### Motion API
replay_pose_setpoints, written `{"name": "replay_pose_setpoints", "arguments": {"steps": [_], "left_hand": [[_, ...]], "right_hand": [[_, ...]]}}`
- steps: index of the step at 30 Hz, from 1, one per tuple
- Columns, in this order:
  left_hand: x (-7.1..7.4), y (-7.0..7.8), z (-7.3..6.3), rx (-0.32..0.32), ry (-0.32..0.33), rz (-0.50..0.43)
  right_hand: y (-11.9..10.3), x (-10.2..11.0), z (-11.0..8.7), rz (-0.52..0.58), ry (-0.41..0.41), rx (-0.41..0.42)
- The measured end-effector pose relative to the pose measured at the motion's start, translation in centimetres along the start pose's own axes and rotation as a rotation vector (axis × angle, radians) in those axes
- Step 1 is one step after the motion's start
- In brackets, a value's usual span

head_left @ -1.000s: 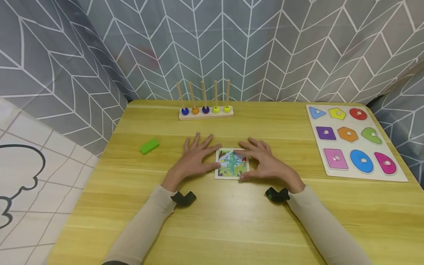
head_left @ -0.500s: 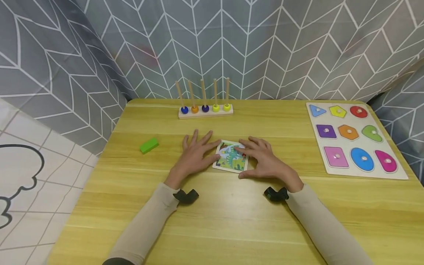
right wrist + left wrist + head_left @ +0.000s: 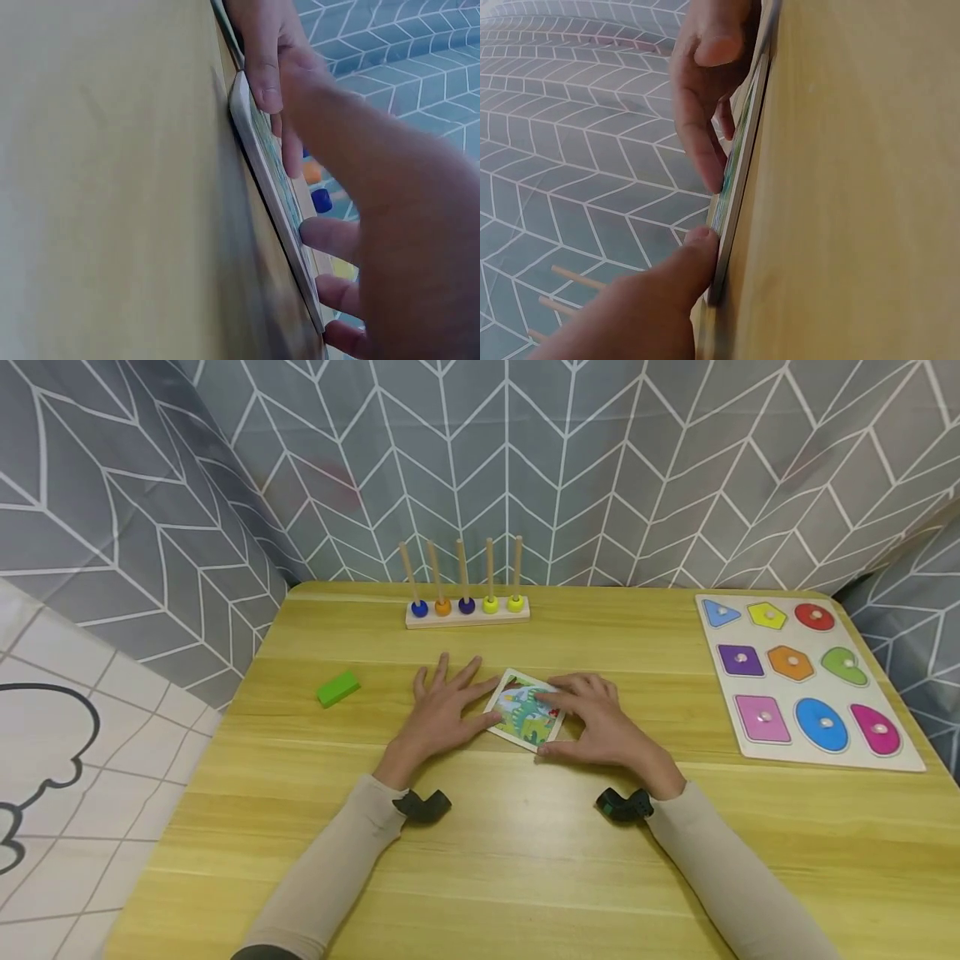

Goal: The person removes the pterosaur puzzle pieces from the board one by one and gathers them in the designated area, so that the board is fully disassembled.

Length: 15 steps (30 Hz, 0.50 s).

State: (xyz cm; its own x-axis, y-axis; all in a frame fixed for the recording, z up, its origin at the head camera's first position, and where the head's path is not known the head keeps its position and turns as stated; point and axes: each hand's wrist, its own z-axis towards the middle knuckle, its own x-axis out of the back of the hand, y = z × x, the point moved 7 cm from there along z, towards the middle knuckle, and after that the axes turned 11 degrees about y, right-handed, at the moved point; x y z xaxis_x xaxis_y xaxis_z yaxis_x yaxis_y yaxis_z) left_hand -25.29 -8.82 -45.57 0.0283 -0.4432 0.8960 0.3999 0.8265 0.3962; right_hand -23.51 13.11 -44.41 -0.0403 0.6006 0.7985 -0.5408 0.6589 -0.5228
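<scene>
A small square picture puzzle (image 3: 522, 714) with a pale frame and a green-blue dinosaur lies turned askew on the table. At its left corner, my left hand (image 3: 441, 717) rests with fingers spread, its thumb and index tips right at the frame. My right hand (image 3: 602, 722) covers the right side, index finger over the picture and thumb by the near corner. In the left wrist view, the left thumb (image 3: 697, 251) touches the puzzle's edge, the puzzle lying almost flat. Several right fingertips (image 3: 337, 238) meet its face and rim in the right wrist view.
A bead stacker (image 3: 467, 613) with upright pegs stands at the table's back. Left of the hands lies a green block (image 3: 338, 689). A white knobbed shape board (image 3: 810, 685) occupies the right side. A patterned grey curtain (image 3: 510, 468) hangs behind the table.
The puzzle has rotated clockwise between the hands, from square-on to tilted, and shifted slightly away from me. My right hand has edged along with it; the left hand has moved only a little.
</scene>
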Motion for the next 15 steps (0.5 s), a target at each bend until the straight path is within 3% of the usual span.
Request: {"name": "replay_pose_setpoints", "arguments": {"steps": [7, 15], "left_hand": [[0.0, 0.5, 0.0, -0.017, 0.053, -0.007], [-0.5, 1.6, -0.2, -0.135, -0.016, -0.018]], "right_hand": [[0.5, 0.4, -0.1, 0.002, 0.067, -0.009], [0.9, 0.7, 0.1, -0.031, 0.117, -0.066]]}}
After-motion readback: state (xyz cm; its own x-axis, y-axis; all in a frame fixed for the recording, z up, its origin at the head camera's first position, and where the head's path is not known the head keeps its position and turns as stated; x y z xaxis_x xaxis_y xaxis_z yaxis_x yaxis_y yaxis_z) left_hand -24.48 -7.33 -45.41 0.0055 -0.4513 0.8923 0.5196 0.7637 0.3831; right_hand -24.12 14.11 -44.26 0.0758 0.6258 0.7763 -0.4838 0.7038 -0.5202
